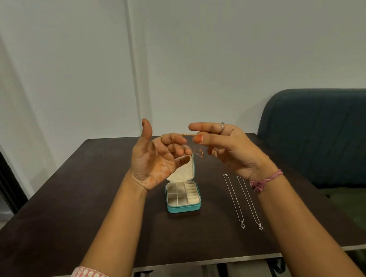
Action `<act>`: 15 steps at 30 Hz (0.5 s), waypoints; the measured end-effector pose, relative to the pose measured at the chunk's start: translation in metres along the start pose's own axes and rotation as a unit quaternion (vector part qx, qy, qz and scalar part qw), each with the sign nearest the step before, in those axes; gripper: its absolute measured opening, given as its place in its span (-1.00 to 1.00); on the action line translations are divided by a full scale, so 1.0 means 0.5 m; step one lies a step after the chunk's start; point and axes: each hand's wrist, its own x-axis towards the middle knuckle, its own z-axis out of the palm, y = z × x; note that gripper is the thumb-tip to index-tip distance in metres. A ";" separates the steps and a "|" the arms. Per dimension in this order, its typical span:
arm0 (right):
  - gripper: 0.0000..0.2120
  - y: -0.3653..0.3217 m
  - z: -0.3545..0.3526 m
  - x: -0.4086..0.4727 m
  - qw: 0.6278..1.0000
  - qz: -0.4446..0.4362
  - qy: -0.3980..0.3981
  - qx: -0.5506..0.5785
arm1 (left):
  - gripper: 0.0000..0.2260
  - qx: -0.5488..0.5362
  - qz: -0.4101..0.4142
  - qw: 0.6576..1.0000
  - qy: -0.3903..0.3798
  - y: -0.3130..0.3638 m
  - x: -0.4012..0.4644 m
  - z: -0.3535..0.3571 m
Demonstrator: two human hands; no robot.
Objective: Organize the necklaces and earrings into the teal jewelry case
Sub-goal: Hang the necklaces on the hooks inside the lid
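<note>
The thin gold necklace (196, 153) is hard for me to trace: I catch a short stretch of chain between my hands and a blurred loop hanging just above the lid, and I cannot tell exactly which fingertips pinch it. My left hand (155, 161) is raised palm toward me, thumb straight up, fingers curled inward with the chain draped over them. My right hand (227, 148) is raised opposite, index finger extended toward the left hand, the other fingers bent around the chain's end. The teal jewelry case (183, 198) stands open near the table's (75, 207) middle, cream lid upright, its compartments bare. Two silver necklaces (241, 201) with heart pendants lie straight, side by side, toward the right edge.
</note>
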 end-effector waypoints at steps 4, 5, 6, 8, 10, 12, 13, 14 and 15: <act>-0.77 0.002 0.009 0.001 0.999 0.015 0.007 0.051 | -0.62 -0.032 0.074 0.995 0.060 -0.008 0.006 0.013; -0.77 0.002 0.012 0.000 0.998 0.017 0.005 0.055 | -0.67 -0.043 0.085 0.993 0.075 -0.010 0.009 0.015; -0.78 0.004 0.014 0.000 0.998 0.020 0.003 0.055 | -0.71 -0.058 0.093 0.991 0.083 -0.013 0.011 0.017; -0.78 0.007 0.021 0.000 0.999 0.024 0.003 0.043 | -0.76 -0.082 0.101 0.988 0.082 -0.017 0.018 0.020; -0.79 0.014 0.025 0.003 1.000 0.022 0.006 0.008 | -0.75 -0.083 0.099 0.989 0.071 -0.020 0.024 0.023; -0.79 0.021 0.025 0.005 0.999 0.019 0.010 -0.045 | -0.69 -0.069 0.092 0.991 0.064 -0.021 0.025 0.022; -0.80 0.022 0.024 0.005 0.997 0.018 0.014 -0.073 | -0.65 -0.058 0.085 0.993 0.064 -0.020 0.024 0.020; -0.80 0.021 0.023 0.005 0.995 0.016 0.020 -0.097 | -0.61 -0.049 0.077 0.994 0.063 -0.018 0.022 0.017; -0.81 0.018 0.021 0.004 0.993 0.013 0.029 -0.112 | -0.56 -0.045 0.068 0.995 0.060 -0.017 0.020 0.014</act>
